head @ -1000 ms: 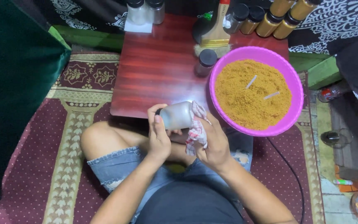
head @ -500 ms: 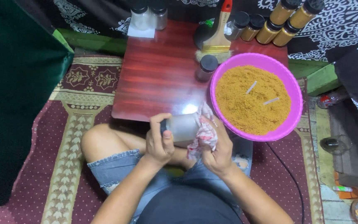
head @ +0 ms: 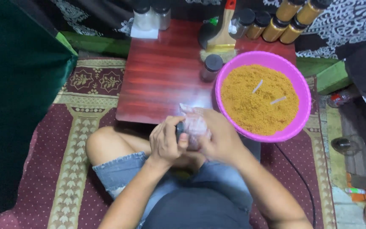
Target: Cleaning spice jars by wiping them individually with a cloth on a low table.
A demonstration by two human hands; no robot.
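Both hands sit right at the near edge of the low red table (head: 162, 80), over the lap, with open tabletop ahead. The pink bowl (head: 295, 123) of orange-brown powder crowds the right side. Left hand (head: 164, 142) is wrapped around the small jar (head: 179, 131), and right hand (head: 217, 135) presses a pale cloth (head: 195, 123) over it, so it's mostly hidden. 1 dark-lidded jar (head: 212, 67) stands by the bowl, maroon patterned rug (head: 51, 169) underneath.
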